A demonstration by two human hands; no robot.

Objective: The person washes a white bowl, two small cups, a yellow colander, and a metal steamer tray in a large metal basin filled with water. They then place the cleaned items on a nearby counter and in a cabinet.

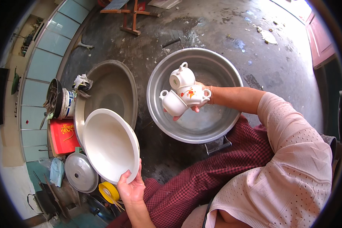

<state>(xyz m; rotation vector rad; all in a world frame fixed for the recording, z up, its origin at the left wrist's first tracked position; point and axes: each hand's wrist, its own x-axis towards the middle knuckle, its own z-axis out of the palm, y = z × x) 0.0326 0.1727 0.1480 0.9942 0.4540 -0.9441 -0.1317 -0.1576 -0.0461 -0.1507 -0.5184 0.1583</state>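
My left hand (131, 184) grips the near rim of a large white bowl (109, 145), thumb inside, tilted so its hollow shows. The bowl overlaps a wide metal basin (131, 82) on the floor at the left. Over a second, round aluminium basin (195, 139), my right hand (198, 108) holds several white cups with handles. One cup (191, 95) has a red and orange flower pattern; another (173, 103) leans below left of it, and a third (183, 76) lies above with its base showing. The cups hide most of that hand. Water appears to lie in the aluminium basin.
At the left stand a red box (64, 136), a white bucket (66, 102) under a dark pan (54, 98), a metal lid (81, 172) and a yellow container (109, 191). A wooden folding stool (134, 17) stands beyond on the concrete floor. The aluminium basin has a handle (219, 146) near my skirt.
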